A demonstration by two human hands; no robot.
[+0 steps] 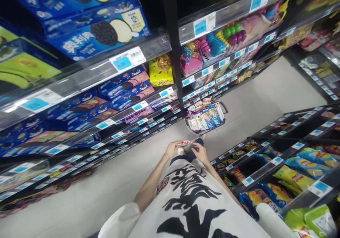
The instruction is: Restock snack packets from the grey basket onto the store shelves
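Observation:
At waist height in front of me, my left hand (172,149) grips the left end of a small white and red snack packet (185,143). My right hand (199,152) has its fingers closed at the packet's right end. Print on the packet is too small to read. Just beyond my hands, on the floor, stands a shopping basket (224,107) with a dark handle. Inside it lie several blue and white snack bags (209,117), along with purple and red packets near the shelf side.
Tall shelves (87,75) with blue cookie boxes (103,32) and a yellow box (160,71) rise on my left. Lower racks of chip bags (294,176) line my right. Pale floor tiles (255,101) run along the aisle between them.

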